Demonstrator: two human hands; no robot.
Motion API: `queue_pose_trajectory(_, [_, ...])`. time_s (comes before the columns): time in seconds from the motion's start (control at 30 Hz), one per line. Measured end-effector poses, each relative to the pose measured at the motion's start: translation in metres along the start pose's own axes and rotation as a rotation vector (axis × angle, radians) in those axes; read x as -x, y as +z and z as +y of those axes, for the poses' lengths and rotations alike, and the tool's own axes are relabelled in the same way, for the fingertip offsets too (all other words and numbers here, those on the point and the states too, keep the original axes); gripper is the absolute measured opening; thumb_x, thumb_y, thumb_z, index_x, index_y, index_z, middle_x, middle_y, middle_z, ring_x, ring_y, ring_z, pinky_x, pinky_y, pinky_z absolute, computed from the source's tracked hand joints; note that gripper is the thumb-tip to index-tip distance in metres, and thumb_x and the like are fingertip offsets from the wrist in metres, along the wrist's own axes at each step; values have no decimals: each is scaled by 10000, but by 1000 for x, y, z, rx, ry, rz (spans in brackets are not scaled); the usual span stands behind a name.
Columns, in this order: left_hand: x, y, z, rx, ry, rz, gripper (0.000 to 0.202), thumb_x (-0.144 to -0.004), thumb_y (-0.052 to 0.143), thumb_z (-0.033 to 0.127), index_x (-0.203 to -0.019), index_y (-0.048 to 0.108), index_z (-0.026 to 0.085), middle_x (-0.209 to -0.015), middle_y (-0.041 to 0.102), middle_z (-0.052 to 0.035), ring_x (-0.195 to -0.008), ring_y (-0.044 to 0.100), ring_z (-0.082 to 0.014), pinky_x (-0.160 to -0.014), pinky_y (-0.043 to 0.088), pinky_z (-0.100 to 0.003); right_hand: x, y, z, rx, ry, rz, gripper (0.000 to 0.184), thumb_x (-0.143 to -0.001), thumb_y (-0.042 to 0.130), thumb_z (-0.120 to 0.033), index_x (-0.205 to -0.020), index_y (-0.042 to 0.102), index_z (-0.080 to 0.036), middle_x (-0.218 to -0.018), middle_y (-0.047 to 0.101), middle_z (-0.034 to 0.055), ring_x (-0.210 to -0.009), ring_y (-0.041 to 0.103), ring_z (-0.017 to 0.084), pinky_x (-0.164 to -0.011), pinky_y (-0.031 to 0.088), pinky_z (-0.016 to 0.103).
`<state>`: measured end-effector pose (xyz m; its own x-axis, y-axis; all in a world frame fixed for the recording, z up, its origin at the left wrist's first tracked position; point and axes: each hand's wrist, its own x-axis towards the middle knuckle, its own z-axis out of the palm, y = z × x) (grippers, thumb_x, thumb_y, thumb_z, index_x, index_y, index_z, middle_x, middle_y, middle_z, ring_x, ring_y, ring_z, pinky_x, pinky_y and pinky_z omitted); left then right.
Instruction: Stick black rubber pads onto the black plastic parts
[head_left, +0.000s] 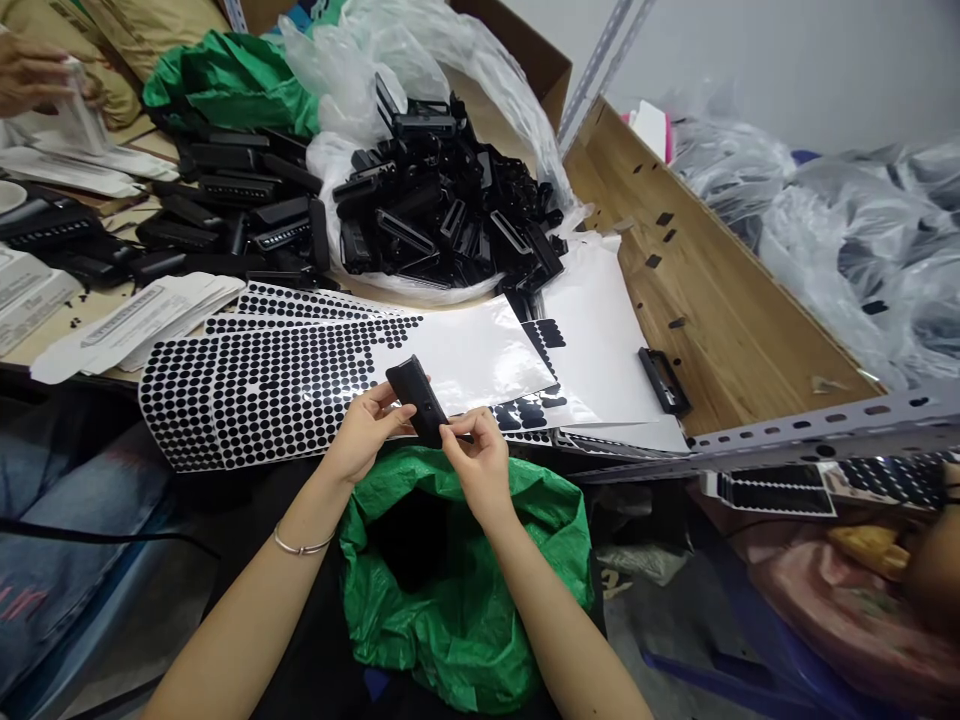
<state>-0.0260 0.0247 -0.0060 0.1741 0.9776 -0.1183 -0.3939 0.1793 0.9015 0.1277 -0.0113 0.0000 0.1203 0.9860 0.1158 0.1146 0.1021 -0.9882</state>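
A small black rectangular plastic part [414, 392] is held tilted over the table's front edge. My left hand [366, 430] is closed on its left side, thumb across the near edge. The fingers of my right hand [474, 448] pinch its lower right end; whether a sticker is between them I cannot make out. Behind my hands lie sheets of round black stickers [285, 385], with a bare white stretch of backing [487, 345] at the right. Below my wrists a green woven bag [469, 640] gapes, its inside dark.
A heap of black plastic parts [442, 200] fills a clear plastic bag [330, 180] at the back. More black parts and flat white boxes [142, 320] lie left, near another person's hand [30, 75]. A perforated metal rail [825, 425] borders the wooden board [720, 330] at right.
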Motion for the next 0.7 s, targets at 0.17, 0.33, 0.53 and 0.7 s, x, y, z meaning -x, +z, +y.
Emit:
queue_pose_trajectory(0.17, [1, -1, 2, -3, -1, -1, 464, -720, 795, 371, -1138, 702, 192, -1240, 686, -111, -906, 709, -226, -672, 596, -258, -1, 3, 2, -101, 67, 119, 341, -712, 763, -364, -704, 452, -226, -790, 487, -23, -777, 607, 148, -679, 540, 277])
queue_pose_trajectory(0.33, [5, 3, 5, 4, -14, -84, 452, -704, 809, 349, -1115, 714, 189, -1212, 699, -117, -904, 709, -241, -627, 590, -254, -5, 4, 1, -248, 214, 52, 518, -577, 858, -390, -925, 499, -256, -923, 575, -26, -628, 583, 88, -595, 544, 242])
queue_pose_trajectory(0.53, [9, 3, 9, 145, -38, -131, 398, -738, 786, 334, -1111, 712, 216, -1248, 684, -108, -996, 688, -242, -714, 581, -262, -6, -7, -13, -236, 223, -316, 382, -710, 777, -392, -1038, 663, -234, -961, 702, 25, -893, 670, 188, -795, 590, 321])
queue_pose_trajectory(0.7, [17, 2, 15, 84, -9, -383, 383, -817, 705, 385, -1177, 688, 254, -1251, 682, -94, -936, 698, -224, -760, 564, -294, -9, -54, -50, 91, 142, -725, 506, -714, 793, -288, -1203, 666, -251, -1157, 717, 52, -1007, 692, 229, -924, 570, 378])
